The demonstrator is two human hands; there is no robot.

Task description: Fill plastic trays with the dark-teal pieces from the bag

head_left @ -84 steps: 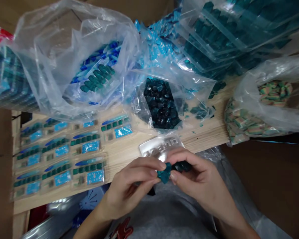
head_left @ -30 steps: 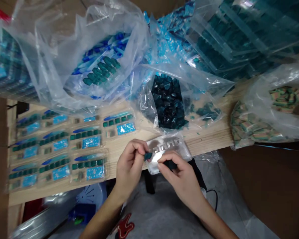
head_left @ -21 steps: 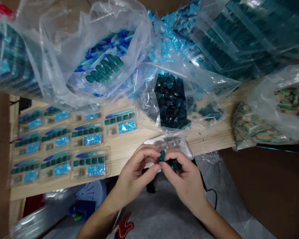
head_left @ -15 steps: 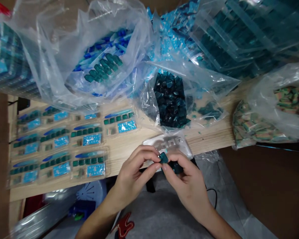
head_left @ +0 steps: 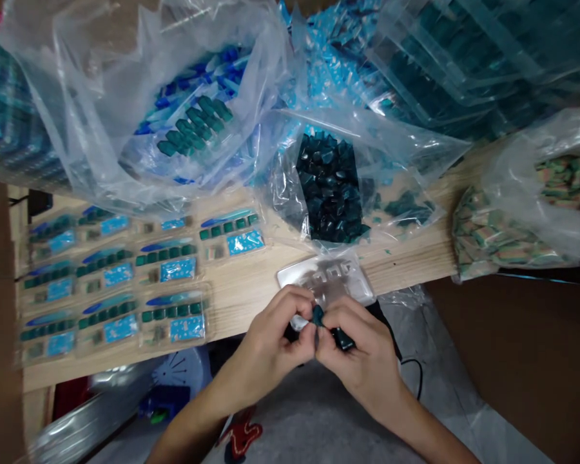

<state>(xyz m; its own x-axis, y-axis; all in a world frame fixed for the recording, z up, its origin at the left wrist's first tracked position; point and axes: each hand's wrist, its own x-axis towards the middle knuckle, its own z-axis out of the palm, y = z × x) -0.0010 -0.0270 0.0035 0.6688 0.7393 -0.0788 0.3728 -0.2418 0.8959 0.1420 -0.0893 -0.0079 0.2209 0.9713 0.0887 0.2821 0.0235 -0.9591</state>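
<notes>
The left hand and right hand met at the fingertips, both apparently pinching a small teal piece, largely hidden between them. The step in hand looked like bending or parting that piece. Darker pieces sat in the right hand's curled fingers. A clear moulded tray lay just beyond the hands at twelve o'clock, filled packs well apart at nine. The next move seemed to call for fine finger control without spilling the darker pieces.
</notes>
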